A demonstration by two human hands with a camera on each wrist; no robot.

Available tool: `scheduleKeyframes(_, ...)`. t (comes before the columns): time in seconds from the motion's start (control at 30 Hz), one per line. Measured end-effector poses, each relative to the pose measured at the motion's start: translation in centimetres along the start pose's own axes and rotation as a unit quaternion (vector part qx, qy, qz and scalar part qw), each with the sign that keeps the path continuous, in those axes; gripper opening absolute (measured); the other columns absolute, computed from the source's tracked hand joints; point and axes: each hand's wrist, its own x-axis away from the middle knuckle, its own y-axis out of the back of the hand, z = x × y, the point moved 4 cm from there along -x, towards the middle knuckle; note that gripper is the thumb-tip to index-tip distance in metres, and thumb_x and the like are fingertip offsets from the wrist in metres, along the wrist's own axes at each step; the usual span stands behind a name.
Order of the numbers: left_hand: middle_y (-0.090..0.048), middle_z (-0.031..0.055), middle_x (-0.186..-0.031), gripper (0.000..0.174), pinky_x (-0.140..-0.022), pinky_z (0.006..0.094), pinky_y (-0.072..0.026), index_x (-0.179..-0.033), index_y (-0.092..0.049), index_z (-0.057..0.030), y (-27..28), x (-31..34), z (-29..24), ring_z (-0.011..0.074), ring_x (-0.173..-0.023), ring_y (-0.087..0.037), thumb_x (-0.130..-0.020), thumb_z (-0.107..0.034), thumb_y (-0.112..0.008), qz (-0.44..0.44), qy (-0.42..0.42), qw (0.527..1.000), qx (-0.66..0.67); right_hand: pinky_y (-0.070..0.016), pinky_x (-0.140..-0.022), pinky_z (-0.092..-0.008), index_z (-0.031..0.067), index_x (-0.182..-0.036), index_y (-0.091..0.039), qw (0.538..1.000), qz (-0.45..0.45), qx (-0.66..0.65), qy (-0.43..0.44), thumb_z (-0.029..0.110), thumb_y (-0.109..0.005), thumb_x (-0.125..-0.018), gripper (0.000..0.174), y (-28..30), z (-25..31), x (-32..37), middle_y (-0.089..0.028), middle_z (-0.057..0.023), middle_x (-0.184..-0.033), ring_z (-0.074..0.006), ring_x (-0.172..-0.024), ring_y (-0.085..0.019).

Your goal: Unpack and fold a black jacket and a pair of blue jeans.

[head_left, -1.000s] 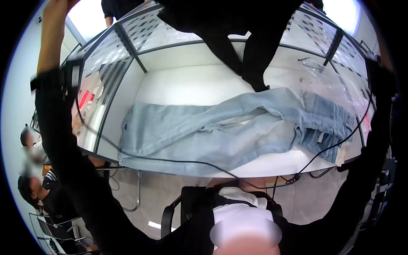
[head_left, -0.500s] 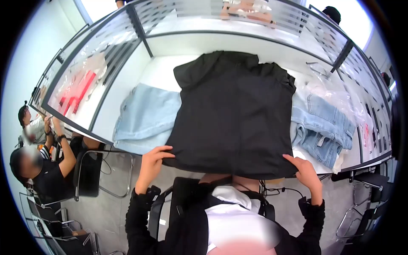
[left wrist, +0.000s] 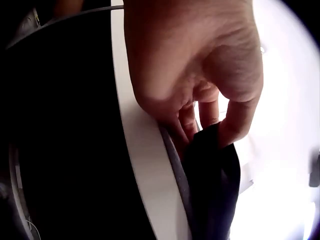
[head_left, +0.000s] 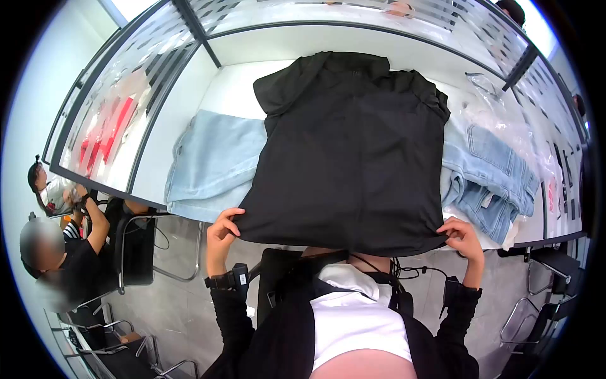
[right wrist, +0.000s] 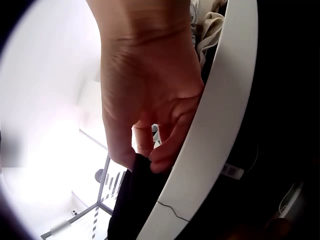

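Observation:
A black short-sleeved shirt (head_left: 347, 164) lies spread out over a pair of light blue jeans, collar end away from me and hem along the front table edge. The jeans' leg ends (head_left: 218, 164) show at its left, and their waist part (head_left: 489, 170) at its right. My left hand (head_left: 223, 232) pinches the shirt's left hem corner between thumb and fingers. At the opposite hem corner, my right hand (head_left: 464, 240) pinches the cloth the same way. Both wrist views show the black cloth (left wrist: 210, 170) gripped at the fingertips.
A low white wall with dark-framed clear panels (head_left: 353, 41) borders the white table (head_left: 237, 82). Clear plastic bags (head_left: 499, 110) lie at the back right. Another person (head_left: 63, 252) sits at the left beside a chair (head_left: 136, 246). Cables (head_left: 410, 271) hang below the table edge.
The black shirt came down from above the table and now covers the middle of the jeans. Both hands moved from high and wide to the hem corners, where the fingers have closed on the cloth.

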Motion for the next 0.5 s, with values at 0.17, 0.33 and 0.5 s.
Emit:
scheduleKeyframes(0.17, -0.053, 0.0191, -0.110, 0.014, -0.100, 0.0337, -0.0256, -0.061, -0.051, 0.0000, -0.5, 0.0, -0.4, 0.0241, -0.107, -0.047, -0.057, 0.010, -0.042, -0.021, -0.020, 1.000, -0.009, -0.0429, -0.058, -0.0194, -0.0019, -0.079, -0.060, 0.999, 0.035, -0.013, 0.002, -0.005, -0.053, -0.059, 0.021, 0.9, -0.7, -0.2, -0.049, -0.0043, -0.088, -0.0097, -0.072, -0.048)
scheduleKeyframes(0.33, -0.053, 0.0207, -0.110, 0.008, -0.101, 0.0370, -0.0250, -0.061, -0.050, 0.0012, -0.4, -0.2, -0.5, 0.0268, -0.112, -0.043, -0.059, 0.004, -0.043, -0.016, -0.025, 0.999, -0.032, -0.0449, -0.058, -0.0203, -0.0020, -0.078, -0.059, 0.998, 0.051, -0.024, 0.028, -0.004, -0.056, -0.058, 0.020, 0.8, -0.8, -0.2, -0.049, -0.0056, -0.088, -0.0109, -0.072, -0.051)
scheduleKeyframes(0.5, -0.053, 0.0158, -0.114, 0.012, -0.099, 0.0380, -0.0279, -0.072, -0.057, 0.0003, -1.8, -1.3, -2.6, 0.0287, -0.115, -0.041, -0.065, -0.001, -0.048, 0.100, 0.011, 0.984, -0.144, -0.0488, -0.061, -0.0215, 0.0001, -0.092, -0.060, 0.991, 0.129, 0.042, 0.013, 0.004, -0.064, -0.063, 0.029, 0.7, 1.8, -0.6, -0.051, -0.0069, -0.092, -0.0133, -0.073, -0.054)
